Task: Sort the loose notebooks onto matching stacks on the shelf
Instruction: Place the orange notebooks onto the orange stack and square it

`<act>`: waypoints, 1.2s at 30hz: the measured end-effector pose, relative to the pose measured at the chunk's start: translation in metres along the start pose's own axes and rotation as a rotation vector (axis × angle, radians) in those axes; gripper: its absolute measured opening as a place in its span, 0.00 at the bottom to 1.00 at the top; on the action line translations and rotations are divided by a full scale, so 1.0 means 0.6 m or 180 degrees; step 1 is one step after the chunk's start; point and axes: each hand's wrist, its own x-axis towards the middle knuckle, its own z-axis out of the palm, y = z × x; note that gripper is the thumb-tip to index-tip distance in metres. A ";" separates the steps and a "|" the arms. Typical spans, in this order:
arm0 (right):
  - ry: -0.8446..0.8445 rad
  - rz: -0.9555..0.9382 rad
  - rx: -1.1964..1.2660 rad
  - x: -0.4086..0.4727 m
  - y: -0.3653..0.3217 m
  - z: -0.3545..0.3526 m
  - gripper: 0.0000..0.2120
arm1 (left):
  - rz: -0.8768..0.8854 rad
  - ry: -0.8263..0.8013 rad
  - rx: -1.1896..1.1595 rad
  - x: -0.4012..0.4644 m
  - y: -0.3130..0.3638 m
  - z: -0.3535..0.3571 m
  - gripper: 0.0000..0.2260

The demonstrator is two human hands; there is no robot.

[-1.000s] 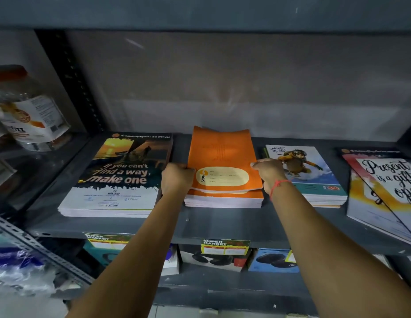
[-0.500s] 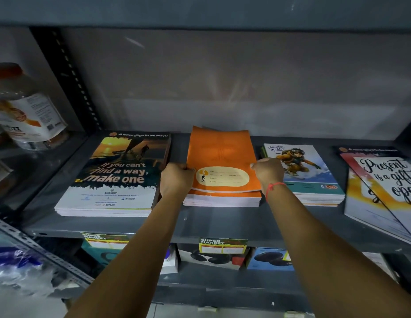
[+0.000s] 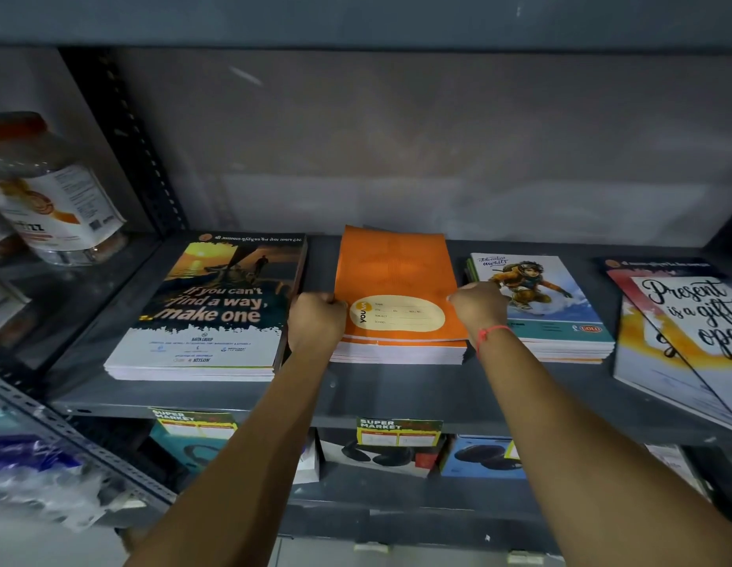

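centre of frame: orange notebook stack (image 3: 399,296) on the grey shelf (image 3: 397,386), between the "make one" stack (image 3: 208,304) at left and the cartoon-cover stack (image 3: 544,304) at right. left hand (image 3: 317,325) and right hand (image 3: 478,306), fingers curled closed, press the stack's two side edges

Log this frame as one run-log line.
left hand: grip on left edge of orange stack | right hand: grip on right edge | stack: flat on shelf | step: squaring
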 end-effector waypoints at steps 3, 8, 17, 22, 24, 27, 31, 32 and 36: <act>-0.0002 0.0046 -0.0078 0.003 0.006 0.002 0.10 | -0.0098 -0.0031 -0.0126 0.001 -0.002 0.001 0.08; -0.0023 0.0114 -0.0200 0.004 0.007 0.003 0.11 | -0.0355 0.0052 -0.0408 0.000 -0.003 0.005 0.17; -0.0053 0.0148 -0.0035 -0.001 0.009 -0.002 0.05 | -0.0632 0.0119 -0.0841 -0.005 -0.005 0.002 0.19; 0.0003 0.0217 0.0050 -0.005 0.011 -0.002 0.06 | -0.0663 0.0090 -0.0845 -0.009 -0.004 0.001 0.19; -0.0007 0.0211 0.0067 -0.007 0.011 -0.001 0.04 | -0.0629 0.0060 -0.0853 -0.009 -0.005 0.000 0.18; -0.0039 0.0217 0.0061 -0.008 0.014 0.000 0.05 | -0.0558 0.0066 -0.0777 -0.012 -0.005 0.000 0.19; -0.0158 0.0057 -0.0069 -0.012 0.015 -0.001 0.08 | -0.0456 0.0087 -0.0627 -0.019 -0.002 0.001 0.17; -0.0182 -0.0012 -0.0127 -0.015 0.014 -0.001 0.07 | -0.0425 0.0093 -0.0570 -0.023 -0.001 0.000 0.14; -0.0072 -0.0343 -0.0222 -0.022 0.022 -0.020 0.15 | -0.0082 0.0344 -0.0224 -0.052 0.029 0.005 0.08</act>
